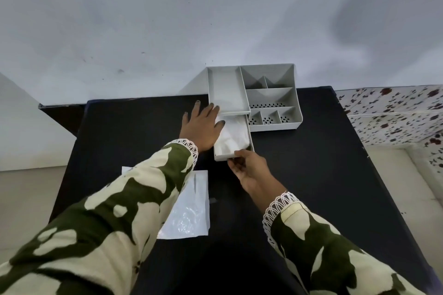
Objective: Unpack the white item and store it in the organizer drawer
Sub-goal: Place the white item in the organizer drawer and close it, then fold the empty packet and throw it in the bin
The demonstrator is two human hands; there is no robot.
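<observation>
The white item (231, 137) lies inside the pulled-out drawer (249, 136) of the grey organizer (273, 96), whose long axis runs from 6 toward 12 o'clock. Our right hand (249, 171) pinches the drawer's front lip at 6 o'clock, nearer for the push. Our left hand (201, 127) rests open and flat at 9 o'clock, fingertips on the item.

The empty plastic wrapper (189, 208) sits well back at 7 o'clock, so we judge only closing remains.

Left hand (201, 127) reaches forward, palm down, fingers (191, 116) spread flat and loose, thumb angled off to the right. Right hand (249, 170) sits nearer, fingers curled under and thumb on top in a pinch. Both forearms wear green-and-cream patterned sleeves.
</observation>
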